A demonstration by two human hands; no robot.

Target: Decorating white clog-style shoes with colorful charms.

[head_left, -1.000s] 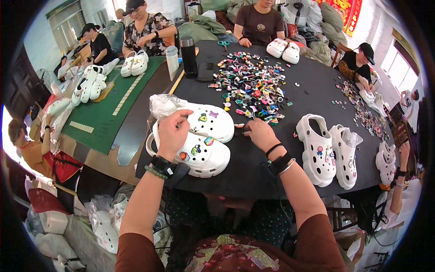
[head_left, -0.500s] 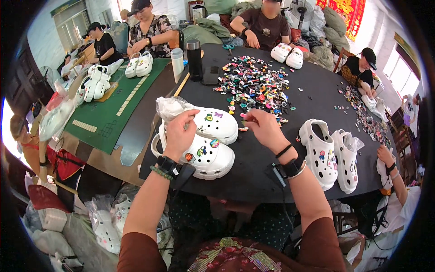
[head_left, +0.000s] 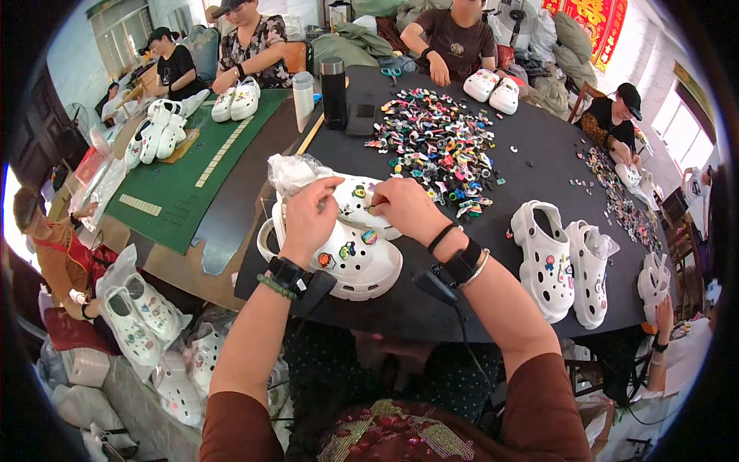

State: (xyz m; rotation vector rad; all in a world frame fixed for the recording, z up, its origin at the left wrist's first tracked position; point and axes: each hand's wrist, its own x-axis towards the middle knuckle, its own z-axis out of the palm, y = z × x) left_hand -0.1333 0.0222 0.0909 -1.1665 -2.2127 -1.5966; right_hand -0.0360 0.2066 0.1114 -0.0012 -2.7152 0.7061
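A pair of white clogs lies side by side on the black table (head_left: pixel 431 308) in front of me. My left hand (head_left: pixel 309 218) grips the far clog (head_left: pixel 359 202) from the left, fingers on its top. My right hand (head_left: pixel 403 206) pinches a small charm against that clog's upper. The near clog (head_left: pixel 356 263) carries several coloured charms. A crumpled clear plastic bag (head_left: pixel 296 172) sits just behind my left hand.
A heap of coloured charms (head_left: pixel 437 150) covers the table's middle. A second pair of white clogs (head_left: pixel 566 258) stands to the right. A black flask (head_left: pixel 333 92) and a pale cup (head_left: pixel 304 90) stand at the back. Other people work around the table; bagged clogs (head_left: pixel 142 316) lie lower left.
Both hands have closed in on the far clog. My right hand moved left from the charm heap's edge onto the clog's upper.
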